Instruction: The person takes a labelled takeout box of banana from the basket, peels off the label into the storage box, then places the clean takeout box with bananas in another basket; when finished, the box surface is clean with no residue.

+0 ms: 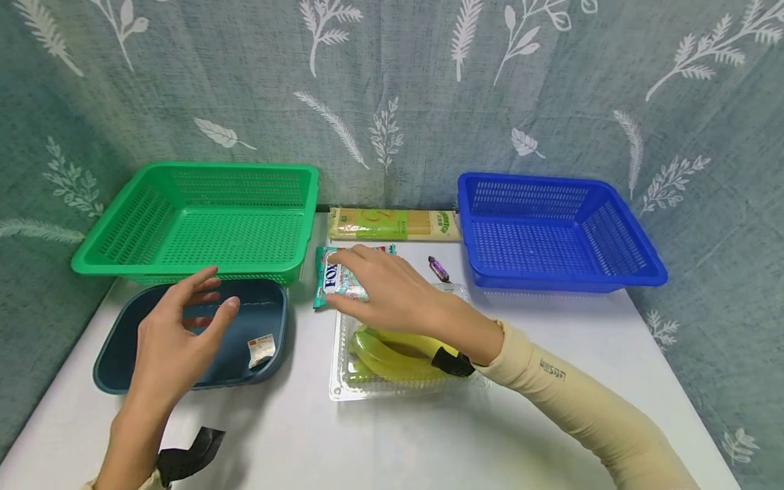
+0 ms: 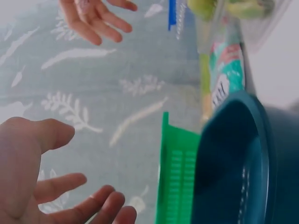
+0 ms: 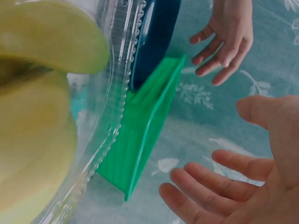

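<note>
My left hand (image 1: pixel 174 340) hovers over a dark teal basin (image 1: pixel 284 320), its fingers loosely bent and holding nothing. Inside that basin lies a small white and orange packet (image 1: pixel 261 348). Fingers spread, my right hand (image 1: pixel 392 289) is above a teal FOX'S candy bag (image 1: pixel 331 278), partly covering it in the head view. The right wrist view shows this hand's fingers (image 3: pixel 210 196) relaxed, with nothing between them. Under the right wrist, bananas (image 1: pixel 392 357) sit in a clear plastic container (image 1: pixel 338 381). A small purple wrapped candy (image 1: pixel 439 269) lies beyond this hand.
A green basket (image 1: pixel 233 269) stands behind the basin. To the back right is a blue basket (image 1: pixel 563 279). Between the two baskets, a long pack of noodles (image 1: pixel 392 224) lies against the patterned curtain (image 1: pixel 257 82). All stand on a white table (image 1: pixel 392 449).
</note>
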`<control>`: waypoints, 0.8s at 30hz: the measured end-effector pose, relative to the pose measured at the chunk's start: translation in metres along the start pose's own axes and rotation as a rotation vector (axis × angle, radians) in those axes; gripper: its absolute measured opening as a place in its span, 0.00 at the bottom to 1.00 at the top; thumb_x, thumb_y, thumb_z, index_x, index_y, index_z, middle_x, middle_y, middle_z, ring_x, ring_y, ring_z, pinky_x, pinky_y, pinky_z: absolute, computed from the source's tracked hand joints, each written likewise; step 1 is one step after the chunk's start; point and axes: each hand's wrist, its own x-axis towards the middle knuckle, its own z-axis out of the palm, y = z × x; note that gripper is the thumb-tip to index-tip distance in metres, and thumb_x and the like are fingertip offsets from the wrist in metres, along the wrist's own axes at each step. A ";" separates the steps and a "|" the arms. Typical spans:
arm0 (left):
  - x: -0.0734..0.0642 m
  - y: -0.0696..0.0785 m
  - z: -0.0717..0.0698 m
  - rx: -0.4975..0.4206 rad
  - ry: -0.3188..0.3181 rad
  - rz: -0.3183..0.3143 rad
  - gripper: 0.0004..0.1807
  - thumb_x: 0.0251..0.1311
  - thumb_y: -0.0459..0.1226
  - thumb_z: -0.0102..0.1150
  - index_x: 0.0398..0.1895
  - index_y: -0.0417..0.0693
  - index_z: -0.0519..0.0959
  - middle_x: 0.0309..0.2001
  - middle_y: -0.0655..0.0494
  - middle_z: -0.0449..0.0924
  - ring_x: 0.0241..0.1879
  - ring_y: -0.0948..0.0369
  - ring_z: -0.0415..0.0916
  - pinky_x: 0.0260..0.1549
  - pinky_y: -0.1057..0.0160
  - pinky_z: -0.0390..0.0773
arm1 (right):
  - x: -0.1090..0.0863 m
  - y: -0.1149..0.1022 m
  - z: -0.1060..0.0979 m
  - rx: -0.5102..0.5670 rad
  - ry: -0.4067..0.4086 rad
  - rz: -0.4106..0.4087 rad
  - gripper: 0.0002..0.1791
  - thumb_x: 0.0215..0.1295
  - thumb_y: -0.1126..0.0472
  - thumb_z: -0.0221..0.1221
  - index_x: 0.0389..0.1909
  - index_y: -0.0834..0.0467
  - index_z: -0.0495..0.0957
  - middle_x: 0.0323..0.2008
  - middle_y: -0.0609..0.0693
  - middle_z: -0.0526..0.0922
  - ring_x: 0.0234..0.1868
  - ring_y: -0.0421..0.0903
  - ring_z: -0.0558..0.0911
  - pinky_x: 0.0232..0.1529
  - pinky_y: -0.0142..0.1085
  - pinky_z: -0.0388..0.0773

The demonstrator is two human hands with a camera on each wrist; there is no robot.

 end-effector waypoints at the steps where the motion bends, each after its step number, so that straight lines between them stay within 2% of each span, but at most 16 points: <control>1: -0.001 0.002 0.001 -0.011 -0.001 0.000 0.32 0.64 0.40 0.67 0.71 0.56 0.71 0.58 0.48 0.79 0.50 0.75 0.72 0.38 0.81 0.69 | -0.004 0.001 -0.001 0.004 0.003 0.012 0.30 0.72 0.45 0.57 0.69 0.56 0.70 0.62 0.50 0.76 0.58 0.46 0.77 0.54 0.41 0.76; 2: -0.002 0.004 0.001 -0.023 -0.003 0.001 0.32 0.63 0.40 0.67 0.71 0.57 0.71 0.58 0.48 0.79 0.50 0.79 0.70 0.39 0.81 0.70 | -0.007 0.003 -0.002 0.006 0.011 0.023 0.30 0.72 0.44 0.57 0.69 0.55 0.70 0.62 0.50 0.76 0.58 0.46 0.77 0.55 0.41 0.76; 4: -0.003 0.008 0.002 -0.037 -0.006 0.009 0.32 0.63 0.40 0.67 0.71 0.58 0.71 0.58 0.50 0.79 0.50 0.81 0.69 0.39 0.82 0.70 | -0.014 0.006 -0.004 0.009 0.028 0.039 0.31 0.72 0.44 0.57 0.69 0.55 0.70 0.62 0.50 0.76 0.59 0.47 0.77 0.56 0.41 0.76; 11: -0.009 0.019 0.010 -0.045 -0.029 0.049 0.31 0.63 0.39 0.67 0.71 0.56 0.71 0.58 0.53 0.79 0.52 0.75 0.72 0.40 0.81 0.71 | -0.037 0.018 -0.003 0.038 0.102 0.077 0.30 0.70 0.45 0.59 0.67 0.57 0.72 0.60 0.50 0.77 0.58 0.48 0.77 0.57 0.44 0.75; 17: -0.016 0.026 0.017 -0.055 -0.050 0.044 0.31 0.64 0.38 0.66 0.71 0.56 0.71 0.58 0.54 0.79 0.53 0.63 0.76 0.39 0.80 0.72 | -0.057 0.029 0.000 0.090 0.139 0.097 0.32 0.70 0.45 0.59 0.69 0.57 0.69 0.64 0.52 0.73 0.65 0.48 0.72 0.62 0.47 0.71; 20: -0.021 0.029 0.025 -0.064 -0.080 0.031 0.30 0.65 0.39 0.65 0.71 0.55 0.71 0.58 0.53 0.79 0.53 0.55 0.78 0.38 0.78 0.74 | -0.070 0.035 0.002 0.103 0.160 0.113 0.32 0.70 0.45 0.59 0.69 0.57 0.68 0.66 0.51 0.72 0.67 0.49 0.70 0.64 0.49 0.69; 24: -0.028 0.033 0.037 -0.086 -0.121 0.007 0.31 0.66 0.40 0.65 0.71 0.52 0.70 0.59 0.52 0.78 0.53 0.53 0.79 0.38 0.72 0.79 | -0.090 0.043 0.004 0.108 0.200 0.149 0.33 0.71 0.46 0.59 0.70 0.58 0.67 0.68 0.52 0.70 0.69 0.52 0.67 0.66 0.53 0.67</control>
